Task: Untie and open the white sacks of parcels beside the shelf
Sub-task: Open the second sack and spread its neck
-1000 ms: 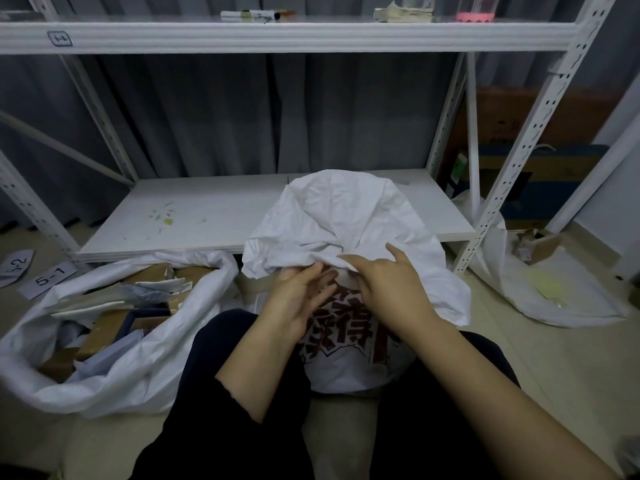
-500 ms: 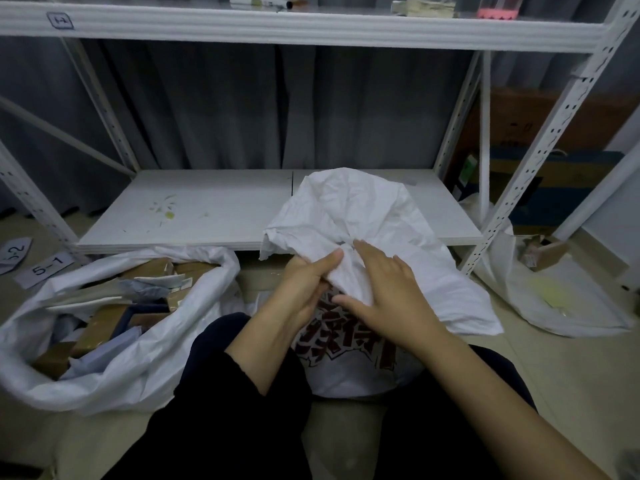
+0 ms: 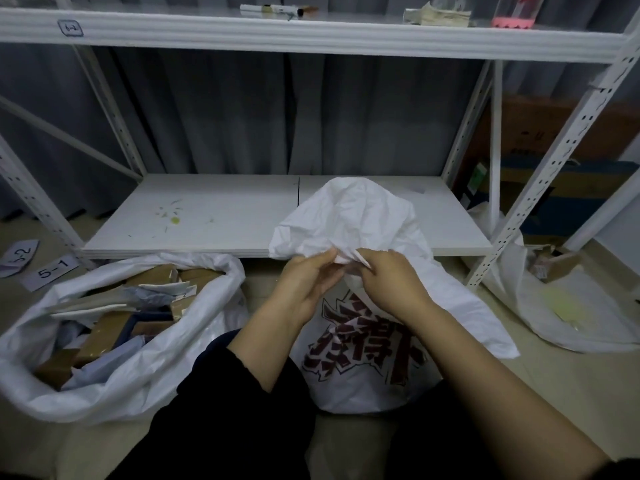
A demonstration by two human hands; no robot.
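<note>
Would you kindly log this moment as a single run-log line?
step: untie printed sack | left hand: pinches its neck | right hand: pinches its neck | open sack: parcels showing

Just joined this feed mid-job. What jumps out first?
Dead centre, the left hand and right hand pinch the bunched neck of a printed sack with bold dark-red characters, standing between the person's knees. To its left an open sack gapes, full of parcels, in front of the white shelf.
</note>
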